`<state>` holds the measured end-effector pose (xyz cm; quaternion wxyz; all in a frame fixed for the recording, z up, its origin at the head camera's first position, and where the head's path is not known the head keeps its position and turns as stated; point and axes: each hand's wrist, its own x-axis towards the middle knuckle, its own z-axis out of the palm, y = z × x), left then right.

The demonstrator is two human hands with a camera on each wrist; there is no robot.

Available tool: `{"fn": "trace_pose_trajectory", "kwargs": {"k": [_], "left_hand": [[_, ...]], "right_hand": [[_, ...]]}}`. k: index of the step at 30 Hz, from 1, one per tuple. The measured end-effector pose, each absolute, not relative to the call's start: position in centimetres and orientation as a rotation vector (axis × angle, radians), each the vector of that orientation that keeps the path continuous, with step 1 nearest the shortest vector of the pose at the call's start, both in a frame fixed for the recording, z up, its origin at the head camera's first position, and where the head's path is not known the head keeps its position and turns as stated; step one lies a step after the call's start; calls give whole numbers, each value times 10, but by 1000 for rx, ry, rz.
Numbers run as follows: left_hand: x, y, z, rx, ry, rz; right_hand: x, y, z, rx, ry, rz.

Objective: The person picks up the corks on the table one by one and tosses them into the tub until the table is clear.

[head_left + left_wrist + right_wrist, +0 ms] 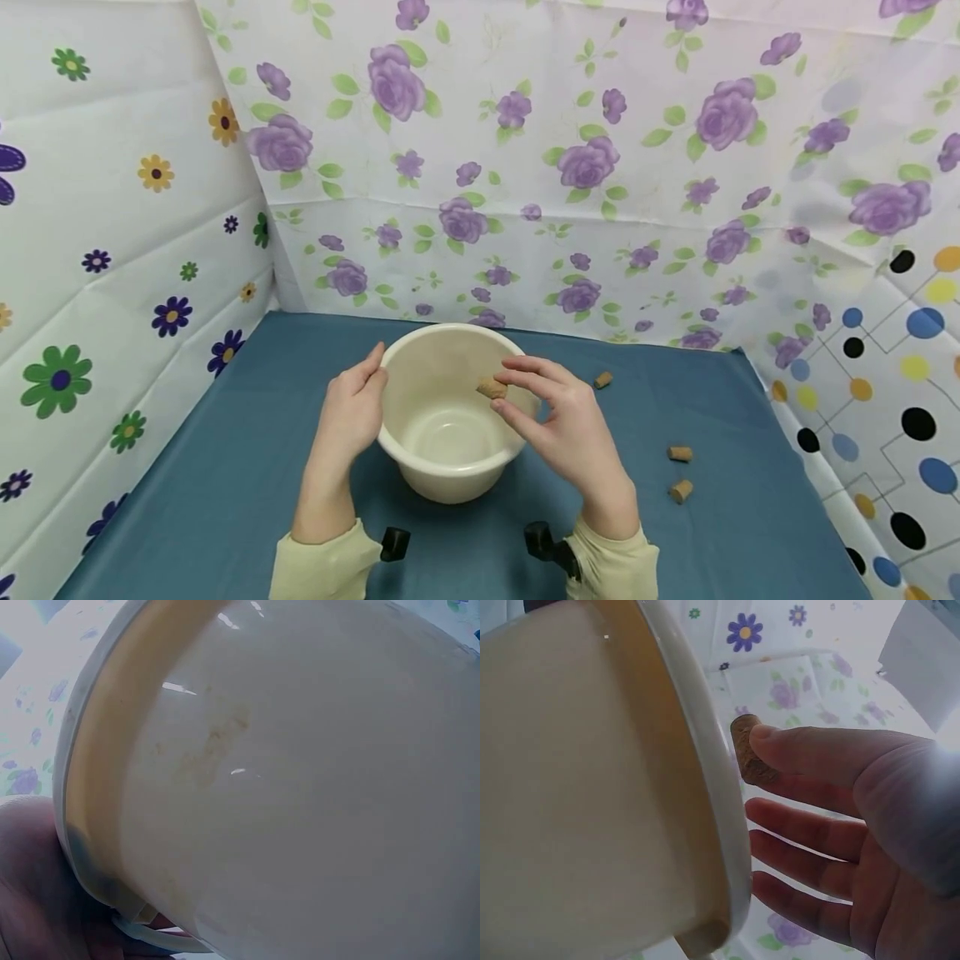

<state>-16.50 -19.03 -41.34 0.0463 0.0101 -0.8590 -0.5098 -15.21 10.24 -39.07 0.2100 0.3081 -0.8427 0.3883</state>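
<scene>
A cream plastic basin (450, 479) stands tilted on the blue cloth, its opening toward the head camera. My left hand (354, 410) grips its left rim; in the left wrist view the fingers go behind a loop-like handle (161, 937) and are partly hidden. Between the thumb and forefinger of my right hand (558, 417) is a cork (492, 387), held over the basin's opening near the right rim. The right wrist view shows this cork (750, 754) pinched just beyond the rim, the other fingers spread.
To the right on the blue cloth (750, 533) lie three more corks: one farther back (603, 380), and two closer together, an upper one (680, 453) and a lower one (681, 491). Patterned sheets (525, 275) hang behind and at both sides.
</scene>
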Motion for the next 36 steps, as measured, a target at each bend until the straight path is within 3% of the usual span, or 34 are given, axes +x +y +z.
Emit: {"fn": "trace_pose_trajectory", "kwargs": {"k": [36], "left_hand": [[-163, -190, -413, 12, -2629, -1525]], "right_hand": [[-150, 86, -395, 925, -2446, 986]]}}
